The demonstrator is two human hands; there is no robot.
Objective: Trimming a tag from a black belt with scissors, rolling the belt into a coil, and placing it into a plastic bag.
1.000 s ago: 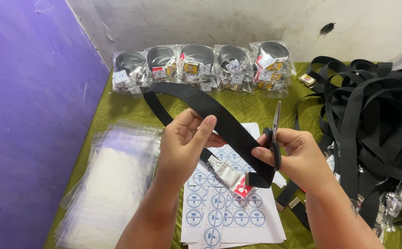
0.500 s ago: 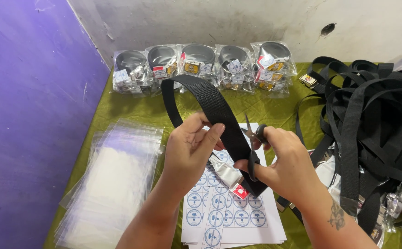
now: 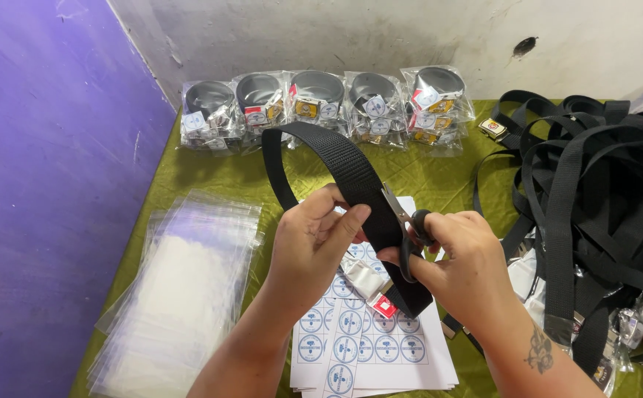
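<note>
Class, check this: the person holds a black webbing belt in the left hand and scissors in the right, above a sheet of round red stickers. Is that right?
Not quite. The head view shows the sticker sheet carries blue round stickers, not red. The left hand does hold the black belt, and the right hand the scissors.

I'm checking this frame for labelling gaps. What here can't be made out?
Head view only:
- Scissors: blades and handles mostly covered by the right hand and the black belt.
- Belt buckle: half hidden under the left hand.
- Bagged belts by the wall: labels too small.
- Loose belt pile: cut off at the right edge.
</note>
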